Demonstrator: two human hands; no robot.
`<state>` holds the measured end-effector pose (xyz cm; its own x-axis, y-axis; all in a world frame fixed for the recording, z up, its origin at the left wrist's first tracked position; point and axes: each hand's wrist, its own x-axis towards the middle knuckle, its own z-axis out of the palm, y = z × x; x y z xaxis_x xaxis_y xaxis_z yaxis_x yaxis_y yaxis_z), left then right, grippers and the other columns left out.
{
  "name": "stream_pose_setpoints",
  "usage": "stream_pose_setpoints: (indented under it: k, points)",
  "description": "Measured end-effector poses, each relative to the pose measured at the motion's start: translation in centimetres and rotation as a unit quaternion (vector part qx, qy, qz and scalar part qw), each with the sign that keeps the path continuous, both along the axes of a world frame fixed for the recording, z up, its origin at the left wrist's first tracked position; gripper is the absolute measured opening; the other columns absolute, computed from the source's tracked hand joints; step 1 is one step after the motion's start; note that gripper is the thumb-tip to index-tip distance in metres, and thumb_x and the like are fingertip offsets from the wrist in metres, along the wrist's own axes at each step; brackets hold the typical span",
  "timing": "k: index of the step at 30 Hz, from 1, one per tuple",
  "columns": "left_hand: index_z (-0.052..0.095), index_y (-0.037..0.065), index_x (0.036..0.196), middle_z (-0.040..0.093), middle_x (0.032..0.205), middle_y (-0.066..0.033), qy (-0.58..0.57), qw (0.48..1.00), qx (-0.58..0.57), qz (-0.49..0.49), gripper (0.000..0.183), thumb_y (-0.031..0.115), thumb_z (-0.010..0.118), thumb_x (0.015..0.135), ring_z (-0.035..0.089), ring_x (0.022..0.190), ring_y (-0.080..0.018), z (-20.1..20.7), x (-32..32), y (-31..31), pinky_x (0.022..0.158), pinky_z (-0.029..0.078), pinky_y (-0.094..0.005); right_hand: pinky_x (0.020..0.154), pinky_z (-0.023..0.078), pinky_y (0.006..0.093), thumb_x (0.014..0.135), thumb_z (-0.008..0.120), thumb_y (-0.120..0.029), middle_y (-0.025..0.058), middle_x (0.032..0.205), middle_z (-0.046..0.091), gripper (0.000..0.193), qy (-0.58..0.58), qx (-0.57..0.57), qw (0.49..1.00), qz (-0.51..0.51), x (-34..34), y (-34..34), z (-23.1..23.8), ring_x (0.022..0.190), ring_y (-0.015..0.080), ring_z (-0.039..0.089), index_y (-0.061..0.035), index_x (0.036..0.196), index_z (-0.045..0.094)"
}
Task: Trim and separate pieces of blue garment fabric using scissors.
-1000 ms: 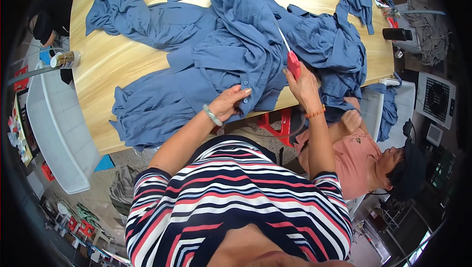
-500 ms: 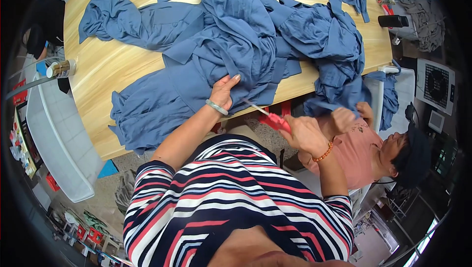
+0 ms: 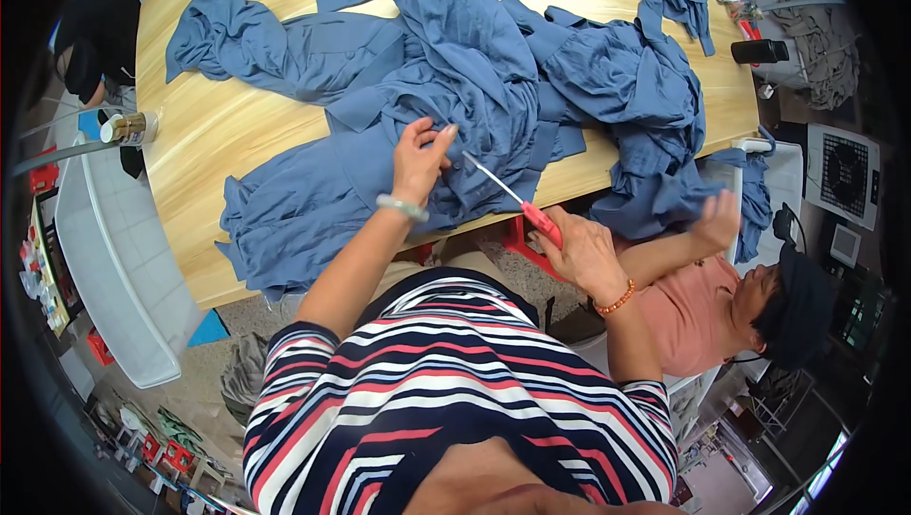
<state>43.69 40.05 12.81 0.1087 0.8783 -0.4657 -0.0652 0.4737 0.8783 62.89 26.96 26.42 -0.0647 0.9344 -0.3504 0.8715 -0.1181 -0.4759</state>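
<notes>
Several blue-grey garments lie crumpled on a light wooden table; the nearest blue garment [image 3: 313, 168] spreads under my left hand. My left hand [image 3: 422, 159] is over this garment, its fingers loosely bent with a gap between thumb and forefinger, holding nothing I can see. A pale bangle circles that wrist. In my right hand [image 3: 581, 247], by the table's front edge, is a red-handled tool [image 3: 539, 221] with a long, slim metal shaft. Its tip points up and left, over the cloth just right of my left fingers. The exact kind of tool is unclear.
At the right sits a co-worker [image 3: 683, 320] in a pink top and dark cap, one hand raised beside a blue garment [image 3: 655, 197] hanging over the table edge. Another person [image 3: 100, 40] in black is at the far left. White bins [image 3: 119, 278] flank the wooden table [image 3: 190, 240].
My left hand has lifted its fingers from the cloth and shifted slightly left and up. The red-handled tool has swung to point more upward. The co-worker's hand has moved right, away from the cloth.
</notes>
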Motion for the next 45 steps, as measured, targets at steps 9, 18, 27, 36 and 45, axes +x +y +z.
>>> stream_pose_setpoints:
  k: [9,18,27,36,45]
  points:
    - [0.06,0.001,0.088,0.064,0.079,-0.0081,-0.118,0.981,-0.157,0.005,0.019,0.019,0.065,0.088,0.064,0.062,-0.0185,-4.4,-0.7,3.4,0.05,0.052,-0.029,0.06,0.047,0.0458,0.085,0.062,-0.029,0.0194,0.069,0.061,0.026,-0.053,-0.033,0.998,-0.014,0.3,1.6,-0.5,0.067,0.0387,0.061,-0.006,0.097,0.058]
    - [0.061,0.002,0.083,0.065,0.095,-0.0116,-0.398,0.912,-0.097,0.021,0.014,0.011,0.057,0.094,0.062,0.107,-0.0325,-5.4,-2.8,1.2,0.093,0.051,-0.0394,0.064,0.047,0.0476,0.084,0.062,-0.032,0.0205,0.069,0.061,0.029,-0.053,-0.062,0.996,0.031,-0.2,3.8,0.4,0.068,0.0398,0.061,-0.005,0.095,0.058]
    - [0.063,-0.001,0.087,0.066,0.098,-0.0148,-0.369,0.926,-0.079,-0.009,0.014,0.011,0.057,0.093,0.06,0.108,-0.0353,-6.7,-1.7,1.2,0.095,0.05,-0.0417,0.066,0.046,0.0483,0.086,0.06,-0.031,0.0219,0.067,0.06,0.03,-0.06,-0.05,0.992,0.098,-1.2,7.6,-1.2,0.07,0.0414,0.061,-0.0031,0.093,0.055]
    - [0.067,-0.001,0.101,0.07,0.09,-0.0072,-0.198,0.966,0.127,-0.104,0.019,0.012,0.057,0.092,0.064,0.081,-0.0109,4.2,-0.9,1.4,0.074,0.05,-0.0247,0.057,0.047,0.0486,0.084,0.063,-0.031,0.0206,0.067,0.062,0.028,-0.075,-0.092,0.987,0.108,-0.9,2.2,-1.5,0.065,0.04,0.062,-0.0055,0.089,0.052]
    - [0.06,0.002,0.109,0.062,0.101,-0.0166,-0.302,0.729,0.438,-0.431,0.027,0.007,0.059,0.082,0.06,0.094,-0.0339,17.8,5.7,-4.2,0.084,0.048,-0.0389,0.095,0.043,0.0346,0.087,0.06,-0.03,0.012,0.12,0.059,0.05,0.119,0.219,0.965,-0.078,9.1,-1.0,-10.3,0.106,0.0228,0.057,-0.004,0.129,0.048]
